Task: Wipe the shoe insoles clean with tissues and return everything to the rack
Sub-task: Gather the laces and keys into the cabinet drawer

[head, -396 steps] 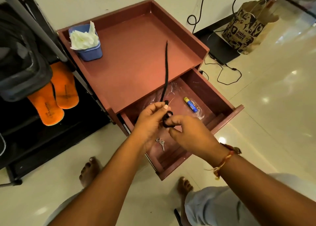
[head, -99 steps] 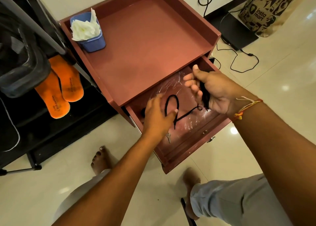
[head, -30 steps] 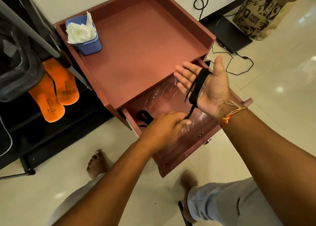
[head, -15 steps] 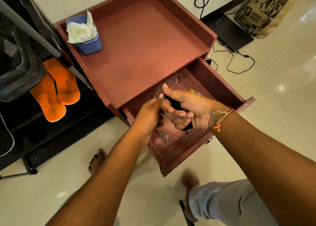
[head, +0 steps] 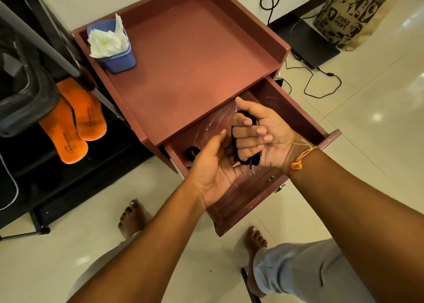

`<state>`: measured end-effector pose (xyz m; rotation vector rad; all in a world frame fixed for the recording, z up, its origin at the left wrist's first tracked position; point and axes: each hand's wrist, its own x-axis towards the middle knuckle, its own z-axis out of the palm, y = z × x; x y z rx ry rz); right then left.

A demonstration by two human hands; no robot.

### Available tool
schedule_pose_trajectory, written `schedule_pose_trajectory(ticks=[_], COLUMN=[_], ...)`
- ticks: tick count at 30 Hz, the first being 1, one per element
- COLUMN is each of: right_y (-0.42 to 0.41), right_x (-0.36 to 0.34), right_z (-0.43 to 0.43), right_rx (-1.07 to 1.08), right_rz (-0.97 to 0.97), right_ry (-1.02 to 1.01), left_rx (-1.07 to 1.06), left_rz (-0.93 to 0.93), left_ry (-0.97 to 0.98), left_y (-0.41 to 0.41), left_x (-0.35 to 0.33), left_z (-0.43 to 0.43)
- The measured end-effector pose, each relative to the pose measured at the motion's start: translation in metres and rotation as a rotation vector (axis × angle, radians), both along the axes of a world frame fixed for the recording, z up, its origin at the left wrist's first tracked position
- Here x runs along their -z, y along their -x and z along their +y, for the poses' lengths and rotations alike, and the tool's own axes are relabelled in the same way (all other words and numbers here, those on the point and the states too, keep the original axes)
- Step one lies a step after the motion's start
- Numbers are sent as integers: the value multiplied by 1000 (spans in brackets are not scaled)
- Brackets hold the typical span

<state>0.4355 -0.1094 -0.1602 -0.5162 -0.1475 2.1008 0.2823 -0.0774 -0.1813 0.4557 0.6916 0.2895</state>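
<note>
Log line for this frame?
right hand grips coiled black cord | left hand alongside, grip unclear | orange insoles on black rack | red-brown drawer open

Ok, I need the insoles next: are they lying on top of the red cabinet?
No, both orange insoles lie on the black rack to the left of the cabinet.

Single view, taken from a wide-angle camera worn on the person's head. It faced forward and steeply down. Both forearms ran up from the lower edge to the left hand point(head: 213, 167) and right hand point(head: 263, 135) near frame centre. Range was close: the black lace point(head: 250, 160) round the right hand's fingers read clearly. The open drawer point(head: 298, 110) lay directly beneath the hands, the surface point(head: 195, 62) beyond them, the rack point(head: 68, 176) out past the left hand, and the floor point(head: 378, 119) past the right. Straight edges bowed towards the frame margins.
</note>
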Motion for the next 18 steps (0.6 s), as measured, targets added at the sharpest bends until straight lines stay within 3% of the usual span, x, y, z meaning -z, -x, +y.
schedule_pose_trajectory(ticks=[8, 14, 18], right_y=[3, 1, -4], right_x=[-5, -8, -9], right_z=[-3, -2, -3], right_rx=[11, 79, -4], right_rz=[-30, -404, -583], right_ry=[20, 164, 219], left_rx=[54, 37, 1], left_rz=[91, 123, 241], left_ry=[-221, -463, -607], left_y=[2, 4, 2], left_x=[9, 9, 15], left_z=[5, 9, 10])
